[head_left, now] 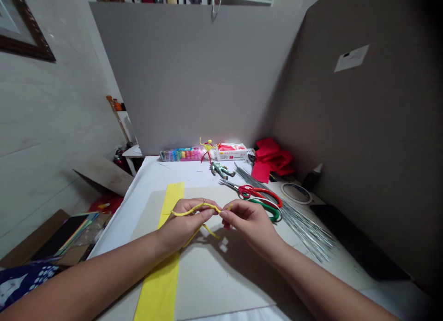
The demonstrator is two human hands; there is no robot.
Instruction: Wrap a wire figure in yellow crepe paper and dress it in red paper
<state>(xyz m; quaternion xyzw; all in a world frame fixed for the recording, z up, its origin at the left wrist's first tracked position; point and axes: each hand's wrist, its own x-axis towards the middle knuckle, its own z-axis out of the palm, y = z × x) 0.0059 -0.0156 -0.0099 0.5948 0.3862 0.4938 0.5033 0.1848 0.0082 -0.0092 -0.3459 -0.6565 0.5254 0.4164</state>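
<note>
In the head view, a thin yellow paper-wrapped wire (pixel 188 212) runs between my two hands over the board. My left hand (pixel 187 222) is closed on it, pinching it between thumb and fingers; one end curves over the hand and another length hangs below. The fingertips of my right hand (pixel 247 222) pinch the wire close to the left fingertips, with a short yellow end showing above. Beneath the left wrist lies a flat strip of yellow paper (pixel 157 284). The pale grey board (pixel 221 284) is under both hands.
Red-handled scissors (pixel 261 193) and green-handled scissors (pixel 272 211) lie beside a bundle of metal wires (pixel 304 231). Farther back are a small figurine (pixel 221 169), a yellow-and-red wire figure (pixel 207 148), a white box (pixel 231 153), red crepe paper (pixel 270 157) and a tape roll (pixel 296 193). Grey panels (pixel 207 76) enclose the table.
</note>
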